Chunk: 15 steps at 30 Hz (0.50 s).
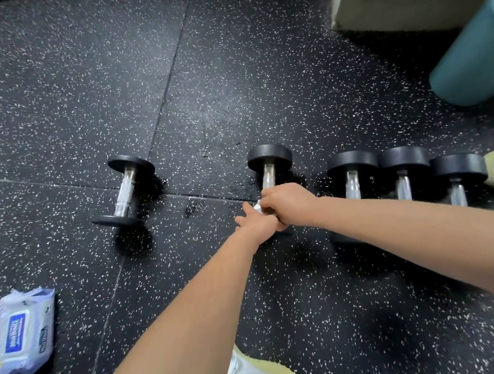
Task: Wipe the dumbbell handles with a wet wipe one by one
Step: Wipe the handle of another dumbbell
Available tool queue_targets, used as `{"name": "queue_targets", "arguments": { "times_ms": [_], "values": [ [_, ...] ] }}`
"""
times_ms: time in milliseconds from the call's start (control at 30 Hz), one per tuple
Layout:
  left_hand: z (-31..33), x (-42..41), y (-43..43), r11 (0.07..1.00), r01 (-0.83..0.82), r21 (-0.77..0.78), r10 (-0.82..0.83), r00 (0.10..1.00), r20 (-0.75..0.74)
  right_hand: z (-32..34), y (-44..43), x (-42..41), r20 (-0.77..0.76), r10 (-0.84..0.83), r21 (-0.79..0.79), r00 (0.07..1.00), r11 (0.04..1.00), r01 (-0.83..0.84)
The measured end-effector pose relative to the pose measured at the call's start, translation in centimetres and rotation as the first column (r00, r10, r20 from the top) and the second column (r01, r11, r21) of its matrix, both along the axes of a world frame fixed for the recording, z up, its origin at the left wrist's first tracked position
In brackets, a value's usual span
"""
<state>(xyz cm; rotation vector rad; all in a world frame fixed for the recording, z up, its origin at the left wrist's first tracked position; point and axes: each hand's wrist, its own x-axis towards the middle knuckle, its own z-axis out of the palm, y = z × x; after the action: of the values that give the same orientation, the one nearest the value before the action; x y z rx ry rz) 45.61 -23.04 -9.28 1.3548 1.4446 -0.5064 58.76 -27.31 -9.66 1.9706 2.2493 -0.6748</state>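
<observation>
The second dumbbell (269,168) from the left is lying on the speckled black rubber floor (60,82), its far weight plate and the upper part of its chrome handle showing, the near end hidden under both hands. The right hand (287,203) is closing around the lower part of that handle with the fingers curled, pressing a white wet wipe (258,208) against the metal; only a small bit of the wipe is peeking out between the two hands. The left hand (253,222) is sitting just below and to the left of the right one, touching it, with the thumb pointing up beside the wipe; whether its fingers are gripping the handle or the near plate cannot be told.

To the left, well apart, another dumbbell (124,191) is resting alone with its whole handle exposed. To the right, three more dumbbells (404,171) are lying side by side, their far plates touching one another. A pack of wet wipes (23,333) is lying on the floor at the lower left. A teal cylinder (474,51) is leaning in at the upper right, beside a pale block (402,1).
</observation>
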Motion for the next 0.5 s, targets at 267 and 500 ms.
{"name": "queue_targets", "arguments": {
  "times_ms": [267, 500],
  "values": [
    [0.5, 0.4, 0.0, 1.000, -0.004, -0.018, 0.003, 0.999, -0.044, 0.3, 3.7, 2.6, 0.098, -0.301, 0.120, 0.948, 0.950, 0.289],
    [0.1, 1.3, -1.7, 0.990, 0.109, 0.089, -0.106, 0.993, -0.043, -1.2, -0.5, 2.7, 0.040, 0.020, 0.141, 0.999, 0.990, -0.026]
  ]
}}
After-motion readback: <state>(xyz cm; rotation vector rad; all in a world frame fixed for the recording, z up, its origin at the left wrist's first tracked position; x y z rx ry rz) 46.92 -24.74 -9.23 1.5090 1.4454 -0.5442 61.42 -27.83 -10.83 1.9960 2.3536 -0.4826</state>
